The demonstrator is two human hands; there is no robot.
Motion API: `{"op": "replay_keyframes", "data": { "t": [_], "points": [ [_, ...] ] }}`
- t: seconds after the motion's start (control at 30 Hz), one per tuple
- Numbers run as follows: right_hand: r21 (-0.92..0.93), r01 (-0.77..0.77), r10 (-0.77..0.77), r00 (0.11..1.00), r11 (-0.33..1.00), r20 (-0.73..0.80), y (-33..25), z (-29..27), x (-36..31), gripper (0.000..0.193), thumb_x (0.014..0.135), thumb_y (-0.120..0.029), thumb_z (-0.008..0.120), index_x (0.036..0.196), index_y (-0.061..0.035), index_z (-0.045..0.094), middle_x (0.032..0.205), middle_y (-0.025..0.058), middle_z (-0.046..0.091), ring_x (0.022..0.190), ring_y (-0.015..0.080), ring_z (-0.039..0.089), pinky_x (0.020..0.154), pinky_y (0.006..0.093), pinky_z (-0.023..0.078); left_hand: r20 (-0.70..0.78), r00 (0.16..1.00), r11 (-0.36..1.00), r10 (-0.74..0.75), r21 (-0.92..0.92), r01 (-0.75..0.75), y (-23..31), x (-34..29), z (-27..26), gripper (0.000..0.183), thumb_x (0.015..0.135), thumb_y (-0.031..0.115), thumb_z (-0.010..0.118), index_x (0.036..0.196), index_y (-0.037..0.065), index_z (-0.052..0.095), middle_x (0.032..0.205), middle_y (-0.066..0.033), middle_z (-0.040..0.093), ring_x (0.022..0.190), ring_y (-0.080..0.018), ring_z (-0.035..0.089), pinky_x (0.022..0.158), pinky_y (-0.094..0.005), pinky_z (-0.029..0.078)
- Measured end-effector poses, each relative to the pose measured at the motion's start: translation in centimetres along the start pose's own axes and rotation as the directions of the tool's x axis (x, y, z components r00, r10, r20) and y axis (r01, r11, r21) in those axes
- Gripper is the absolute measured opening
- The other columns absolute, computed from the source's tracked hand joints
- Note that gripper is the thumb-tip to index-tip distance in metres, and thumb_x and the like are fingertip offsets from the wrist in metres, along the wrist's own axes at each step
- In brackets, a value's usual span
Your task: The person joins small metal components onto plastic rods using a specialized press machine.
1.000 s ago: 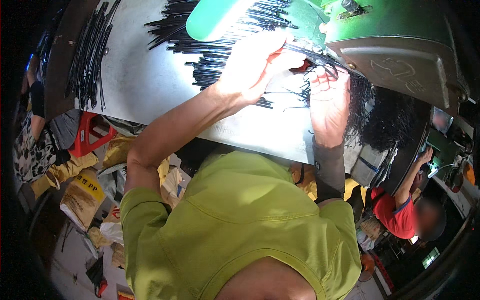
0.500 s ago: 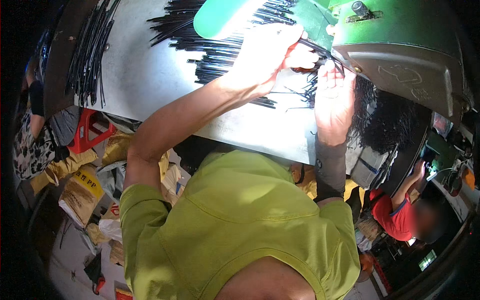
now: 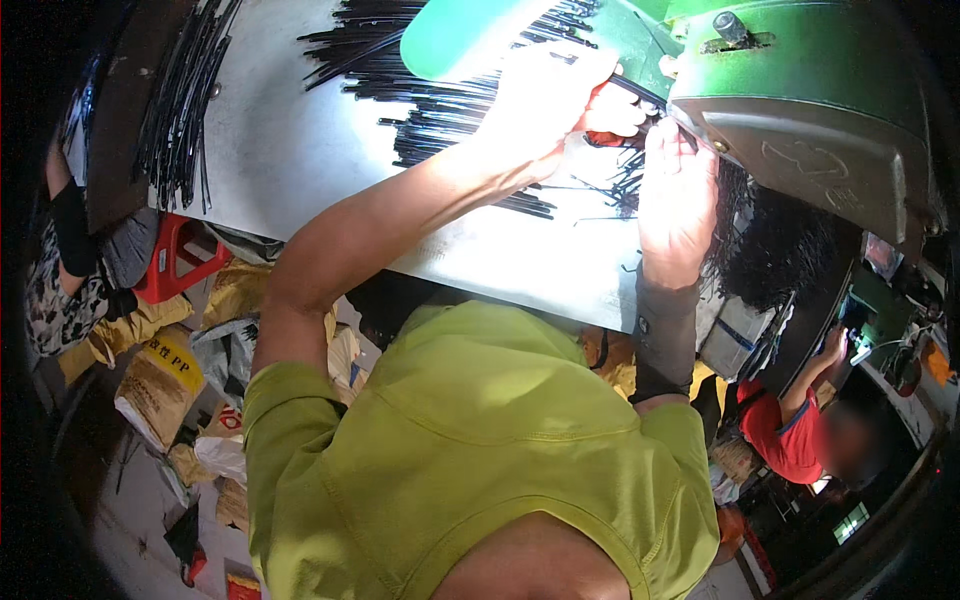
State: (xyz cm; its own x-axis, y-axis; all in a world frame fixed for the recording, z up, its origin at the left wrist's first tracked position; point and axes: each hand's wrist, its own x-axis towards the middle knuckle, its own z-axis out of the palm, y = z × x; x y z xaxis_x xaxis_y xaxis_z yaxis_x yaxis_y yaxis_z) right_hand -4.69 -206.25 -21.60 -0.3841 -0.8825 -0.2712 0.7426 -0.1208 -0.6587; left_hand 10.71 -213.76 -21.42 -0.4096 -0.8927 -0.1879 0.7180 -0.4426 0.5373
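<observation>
My left hand [image 3: 555, 95] reaches over the white table and is closed round a thin black strip [image 3: 640, 90]; glare washes out part of the fingers. The strip slants from there to the edge of the green machine [image 3: 800, 75]. My right hand [image 3: 680, 215], palm up below that edge, has its fingertips and thumb at the strip's far end. Its fingers lie close together, and the exact grip is partly hidden. Beside and behind my left hand lies a large pile of black strips [image 3: 430, 115]. Short black pieces [image 3: 620, 185] lie between my hands.
A rounded green lamp-like part [image 3: 440, 40] hangs over the pile. Another bundle of black strips [image 3: 185, 110] lies at the table's left end. A tangled black heap [image 3: 785, 240] sits below the machine. Sacks [image 3: 160, 390] and a red stool [image 3: 175, 265] stand left; a person in red [image 3: 785, 430] is at right.
Both hands stay at the machine's edge with the strip. The whole view has shifted slightly, and the fingers of my right hand have drawn in a little closer.
</observation>
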Motion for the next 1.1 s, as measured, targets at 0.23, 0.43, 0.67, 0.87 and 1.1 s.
{"op": "replay_keyframes", "data": {
  "t": [0.23, 0.43, 0.67, 0.87, 1.1],
  "points": [
    [-0.027, 0.047, -0.046, 0.997, 0.999, 0.058, 0.0, -1.2, 0.4, 0.027, 0.093, -0.019, 0.055, 0.114, -0.0030, 0.048, 0.118, 0.0160, 0.052, 0.116, 0.0336, 0.048, 0.105, 0.0509, 0.035, 0.007, 0.999, 0.999, -0.036, 0.032, 0.036, -0.1, 0.1, -0.1, 0.014, 0.088, 0.009, 0.060, 0.091, -0.004, 0.056, 0.078, -0.0123, 0.064, 0.068, -0.0219, 0.068, 0.064, -0.0312, 0.058],
    [-0.125, 0.028, -0.023, 0.999, 0.992, 0.041, -0.3, -0.3, 0.3, 0.022, 0.094, -0.020, 0.053, 0.106, -0.0020, 0.052, 0.111, 0.0141, 0.057, 0.110, 0.0323, 0.053, 0.102, 0.0496, 0.038, -0.004, 0.998, 0.996, -0.058, 0.073, 0.058, 0.3, -0.3, -0.9, 0.018, 0.088, 0.012, 0.060, 0.099, -0.002, 0.061, 0.092, -0.0103, 0.064, 0.084, -0.0256, 0.066, 0.077, -0.0403, 0.056],
    [-0.101, 0.007, -0.001, 0.998, 0.995, 0.062, -0.5, -0.2, 0.5, 0.023, 0.094, -0.020, 0.052, 0.107, -0.0006, 0.053, 0.105, 0.0120, 0.059, 0.106, 0.0312, 0.055, 0.099, 0.0483, 0.042, 0.017, 0.996, 0.995, -0.091, 0.049, 0.090, 0.0, 0.1, -1.1, 0.018, 0.088, 0.011, 0.060, 0.101, -0.002, 0.061, 0.091, -0.0128, 0.064, 0.082, -0.0249, 0.066, 0.077, -0.0404, 0.056],
    [-0.058, 0.000, 0.000, 1.000, 0.998, -0.009, -0.3, 0.0, 0.3, 0.023, 0.094, -0.019, 0.053, 0.110, -0.0028, 0.051, 0.109, 0.0122, 0.055, 0.110, 0.0315, 0.052, 0.101, 0.0478, 0.040, 0.045, 0.995, 0.996, -0.086, 0.042, 0.084, 0.2, -0.1, -1.0, 0.019, 0.088, 0.012, 0.060, 0.101, -0.002, 0.060, 0.092, -0.0130, 0.064, 0.084, -0.0252, 0.066, 0.078, -0.0420, 0.056],
    [0.024, 0.001, -0.002, 0.999, 1.000, 0.037, 0.1, -0.3, 0.2, 0.033, 0.096, -0.017, 0.046, 0.122, 0.0039, 0.046, 0.127, 0.0180, 0.048, 0.123, 0.0292, 0.041, 0.111, 0.0441, 0.028, 0.067, 0.998, 1.000, -0.006, 0.013, 0.005, -0.3, -0.4, -1.3, 0.019, 0.088, 0.011, 0.061, 0.102, -0.001, 0.061, 0.097, -0.0102, 0.065, 0.085, -0.0233, 0.066, 0.076, -0.0385, 0.057]
  ]
}}
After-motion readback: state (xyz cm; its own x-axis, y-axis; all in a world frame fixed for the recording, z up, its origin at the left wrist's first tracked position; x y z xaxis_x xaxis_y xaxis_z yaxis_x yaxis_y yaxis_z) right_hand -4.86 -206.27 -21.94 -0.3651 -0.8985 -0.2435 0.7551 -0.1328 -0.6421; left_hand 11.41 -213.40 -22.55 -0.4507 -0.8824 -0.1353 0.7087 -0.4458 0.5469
